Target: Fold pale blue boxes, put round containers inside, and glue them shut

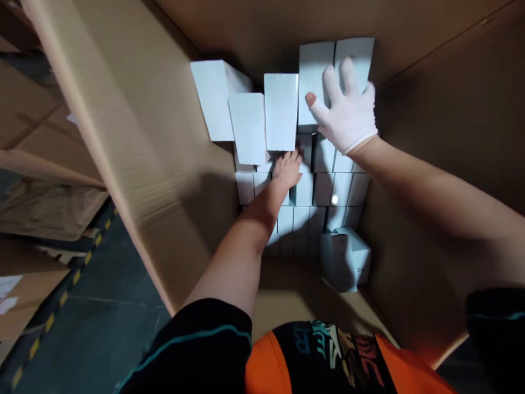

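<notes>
Both my arms reach down into a large cardboard carton [159, 137] stacked with several white boxes. My left hand [288, 168], bare, lies with fingers stretched out just under the front edge of a white box [281, 112], over the lower rows. In a white glove with the thumb tip bare, my right hand [348, 112] is spread against the front of a white box [316, 65] and the white box beside it [363, 57] at the upper right. Two more white boxes, one [213, 101] at the far left and one [248, 128] next to it, jut forward.
Neat rows of white boxes [301, 219] fill the carton's lower back. A tilted white box [342, 262] sits apart at the lower right. Outside on the left are other cardboard boxes [36, 120] and a yellow-and-black floor line [77, 276].
</notes>
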Tool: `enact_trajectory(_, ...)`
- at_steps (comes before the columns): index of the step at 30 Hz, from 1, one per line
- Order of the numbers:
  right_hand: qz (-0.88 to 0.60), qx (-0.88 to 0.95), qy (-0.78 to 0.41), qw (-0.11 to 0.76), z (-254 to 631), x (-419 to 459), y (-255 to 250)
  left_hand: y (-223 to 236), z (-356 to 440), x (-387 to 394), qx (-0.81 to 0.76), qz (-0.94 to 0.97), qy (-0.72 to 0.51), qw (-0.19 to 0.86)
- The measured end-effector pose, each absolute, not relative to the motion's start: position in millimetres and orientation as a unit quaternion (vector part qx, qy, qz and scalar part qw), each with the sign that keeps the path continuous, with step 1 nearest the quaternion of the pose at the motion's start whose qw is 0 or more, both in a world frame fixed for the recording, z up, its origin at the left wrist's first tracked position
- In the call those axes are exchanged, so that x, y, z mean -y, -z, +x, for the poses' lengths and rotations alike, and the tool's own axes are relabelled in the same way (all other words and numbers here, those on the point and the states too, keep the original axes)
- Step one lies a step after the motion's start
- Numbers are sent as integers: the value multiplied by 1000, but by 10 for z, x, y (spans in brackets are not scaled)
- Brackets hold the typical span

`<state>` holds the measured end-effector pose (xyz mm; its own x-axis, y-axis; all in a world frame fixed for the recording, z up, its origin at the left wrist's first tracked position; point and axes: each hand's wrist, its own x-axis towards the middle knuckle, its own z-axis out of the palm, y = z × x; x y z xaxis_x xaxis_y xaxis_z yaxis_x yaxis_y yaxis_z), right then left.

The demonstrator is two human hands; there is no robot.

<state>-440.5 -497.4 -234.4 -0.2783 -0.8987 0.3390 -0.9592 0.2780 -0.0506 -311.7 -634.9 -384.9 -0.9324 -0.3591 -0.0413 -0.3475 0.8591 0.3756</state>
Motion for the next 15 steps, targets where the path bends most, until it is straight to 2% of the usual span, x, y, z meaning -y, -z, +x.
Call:
enact_trajectory(6, 585, 794, -93, 138, -4378, 5006, 2351, 3922, -3109, 6410, 961, 175, 213, 4)
enact_trajectory(12, 643, 755, -8, 131, -4456, 4949, 2098, 3827, -3245, 6324, 980, 35, 194, -10)
enact_trajectory(15, 653, 745, -10, 133, -4539, 4894, 2093, 3821, -3403, 6200, 981, -15, 191, -5)
